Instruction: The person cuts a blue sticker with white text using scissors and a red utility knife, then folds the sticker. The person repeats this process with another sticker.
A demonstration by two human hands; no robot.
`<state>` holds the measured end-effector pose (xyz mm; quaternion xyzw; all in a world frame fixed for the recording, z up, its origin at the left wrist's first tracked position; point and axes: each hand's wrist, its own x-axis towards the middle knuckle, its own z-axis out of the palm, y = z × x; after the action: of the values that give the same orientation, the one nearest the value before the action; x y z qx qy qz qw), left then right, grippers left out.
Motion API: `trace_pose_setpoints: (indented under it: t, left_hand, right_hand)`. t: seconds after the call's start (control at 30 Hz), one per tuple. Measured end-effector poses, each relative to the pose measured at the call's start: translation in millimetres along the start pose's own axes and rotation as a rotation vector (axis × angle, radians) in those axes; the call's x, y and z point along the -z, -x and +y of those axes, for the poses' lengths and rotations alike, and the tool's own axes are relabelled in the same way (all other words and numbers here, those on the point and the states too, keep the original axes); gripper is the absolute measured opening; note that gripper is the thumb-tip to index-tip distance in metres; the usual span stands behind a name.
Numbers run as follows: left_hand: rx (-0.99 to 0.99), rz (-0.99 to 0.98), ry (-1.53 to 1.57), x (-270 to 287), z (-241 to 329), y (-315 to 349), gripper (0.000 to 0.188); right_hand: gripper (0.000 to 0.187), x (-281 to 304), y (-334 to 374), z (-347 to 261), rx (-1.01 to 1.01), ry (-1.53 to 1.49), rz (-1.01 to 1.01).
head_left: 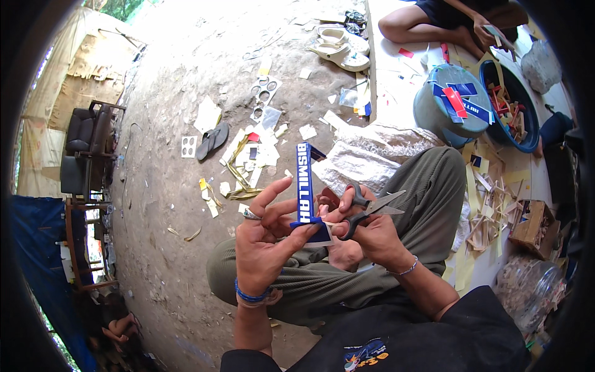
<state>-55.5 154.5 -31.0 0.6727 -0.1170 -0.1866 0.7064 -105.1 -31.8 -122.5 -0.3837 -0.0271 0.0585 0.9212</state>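
A blue strip with white lettering (304,170) stands upright in front of me, its top and lower ends folded over to the side. My left hand (261,245) pinches the lower end between thumb and fingers, the other fingers raised behind it. Dark-handled scissors (383,205) sit in my right hand (381,240), blades slightly parted and pointing right, away from the strip. The fingertips of that same hand reach to the strip's lower fold, partly hidden behind it. Under both hands are my crossed legs in green trousers (421,186).
Paper scraps (260,152) and a dark sandal (212,141) lie on the dirt floor ahead. Pale clogs (341,54) stand by the raised floor edge. To the right are a bucket topped with coloured strips (455,102), a blue basin (532,139), a cardboard box (534,229) and another seated person (427,25).
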Motion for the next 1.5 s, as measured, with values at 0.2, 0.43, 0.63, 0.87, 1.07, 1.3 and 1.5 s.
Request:
trace_pose_setpoints:
  t: [0.2, 0.43, 0.63, 0.87, 1.07, 1.3, 1.5]
  left_hand:
    - [-0.031, 0.062, -0.025, -3.9, -3.4, 0.5, 0.07]
    - [-0.162, 0.089, -0.328, -0.9, -5.3, -0.2, 0.068]
    - [-0.208, 0.216, -0.377, -0.5, -9.3, 0.7, 0.072]
    - [-0.286, 0.164, -0.492, 5.6, -13.4, -2.6, 0.05]
    - [-0.291, 0.166, -0.447, 2.6, -17.4, -2.1, 0.046]
    - [-0.231, 0.172, -0.337, 2.6, -19.8, -1.5, 0.101]
    - [-0.241, 0.208, -0.283, -1.9, -18.7, -5.3, 0.102]
  right_hand:
    - [0.031, 1.1, -0.9, 2.9, -0.02, -0.01, 0.035]
    - [0.038, 8.7, 3.2, 8.7, -0.081, -0.027, 0.032]
    - [0.039, 8.0, 0.3, 8.1, -0.116, 0.053, 0.032]
    - [0.03, -5.4, -3.0, -4.9, -0.115, 0.024, 0.024]
    - [0.03, -10.7, -8.9, -3.7, -0.062, 0.069, 0.048]
    - [0.045, -12.3, -10.8, -10.3, -0.157, -0.079, 0.086]
    - [0.045, -12.5, -11.9, -8.3, -0.163, -0.122, 0.096]
